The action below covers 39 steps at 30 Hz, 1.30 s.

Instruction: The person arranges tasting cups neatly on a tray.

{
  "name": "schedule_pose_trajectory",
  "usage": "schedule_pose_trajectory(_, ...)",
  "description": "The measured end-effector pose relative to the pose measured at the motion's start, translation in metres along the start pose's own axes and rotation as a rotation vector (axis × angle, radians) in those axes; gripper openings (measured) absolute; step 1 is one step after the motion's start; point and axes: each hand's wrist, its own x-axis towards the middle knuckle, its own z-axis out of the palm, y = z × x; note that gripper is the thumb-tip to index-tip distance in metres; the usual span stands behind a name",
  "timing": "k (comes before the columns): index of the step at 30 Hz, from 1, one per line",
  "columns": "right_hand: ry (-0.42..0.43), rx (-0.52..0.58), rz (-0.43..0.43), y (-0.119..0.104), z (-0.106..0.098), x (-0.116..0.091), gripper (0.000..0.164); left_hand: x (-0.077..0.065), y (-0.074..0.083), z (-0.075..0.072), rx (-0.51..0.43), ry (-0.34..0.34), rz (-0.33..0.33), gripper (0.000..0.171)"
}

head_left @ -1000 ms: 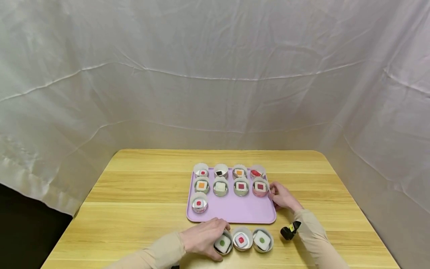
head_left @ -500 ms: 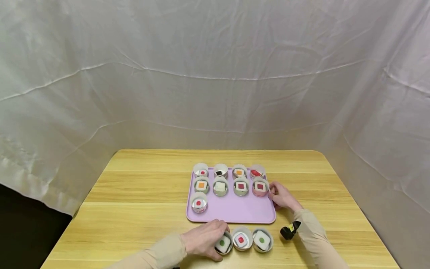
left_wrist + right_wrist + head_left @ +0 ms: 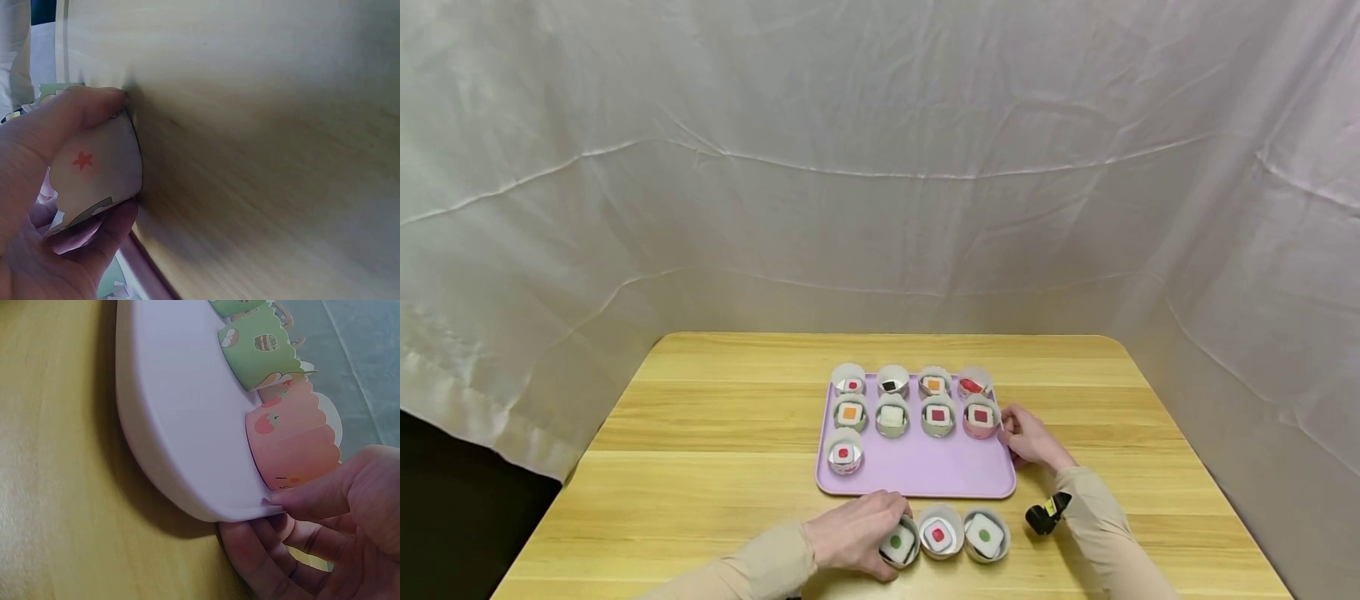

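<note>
My left hand [image 3: 859, 533] grips a paper cupcake cup [image 3: 913, 560] near the table's front; inside sits a white square piece with a green centre [image 3: 897, 543], like a sushi roll. In the left wrist view, thumb and fingers curl round the cup's wall [image 3: 94, 156], which bears a red star. My right hand [image 3: 1032, 437] pinches the right rim of a lilac tray [image 3: 925, 479]. Close up in the right wrist view, the thumb [image 3: 312, 499] lies on top of the rim and fingers are underneath, beside a pink cup [image 3: 297, 444].
To the right of the held cup stand one cup with a red-centred piece [image 3: 938, 536] and another green-centred one [image 3: 985, 537]. Several filled cups fill two back rows on the tray, plus a cup [image 3: 846, 454] at its left. A black wrist device [image 3: 1047, 515] sits at the right sleeve.
</note>
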Motion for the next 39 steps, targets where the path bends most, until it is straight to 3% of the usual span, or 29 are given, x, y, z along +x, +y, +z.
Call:
schedule_pose_trajectory(12,-0.001,0.005,-0.013,0.000,0.000,0.000,0.028,-0.001,-0.001,-0.003,0.020,0.009,0.035,0.054)
schedule_pose_trajectory(23,0.000,0.004,-0.019,0.001,0.000,0.000,0.027,0.000,-0.002,-0.014,0.001,0.022,0.009,0.054)
schedule_pose_trajectory(39,0.002,0.003,-0.013,0.000,0.000,-0.001,0.025,0.007,-0.008,-0.050,-0.086,0.040,-0.077,0.053)
